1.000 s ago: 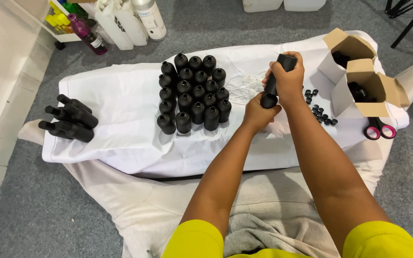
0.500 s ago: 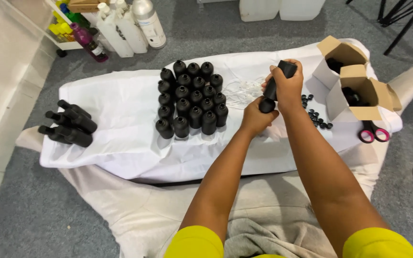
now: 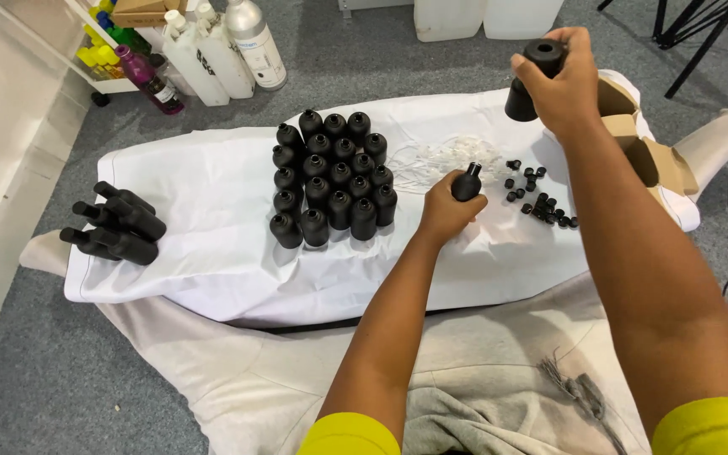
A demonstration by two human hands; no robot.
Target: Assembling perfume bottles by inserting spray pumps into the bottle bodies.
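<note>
My left hand (image 3: 441, 212) grips a small black bottle (image 3: 468, 180) upright just above the white sheet (image 3: 204, 227). My right hand (image 3: 568, 82) is raised over the far right of the sheet and holds a black funnel-shaped piece (image 3: 531, 77), well apart from the bottle. To the left of my left hand, several black bottles (image 3: 330, 181) stand packed in rows. Small black caps (image 3: 541, 202) lie scattered just right of the held bottle. A tangle of thin white pieces (image 3: 448, 156) lies behind it.
Several black bottles (image 3: 115, 223) lie on their sides at the sheet's left edge. Open cardboard boxes (image 3: 646, 156) sit behind my right forearm. White jugs and coloured bottles (image 3: 221, 50) stand on the grey floor at the back left. Tripod legs (image 3: 701, 42) stand at the back right.
My right hand has lifted the black funnel-shaped piece up and away from the bottle. My left hand has lowered the bottle toward the sheet. The view has moved closer.
</note>
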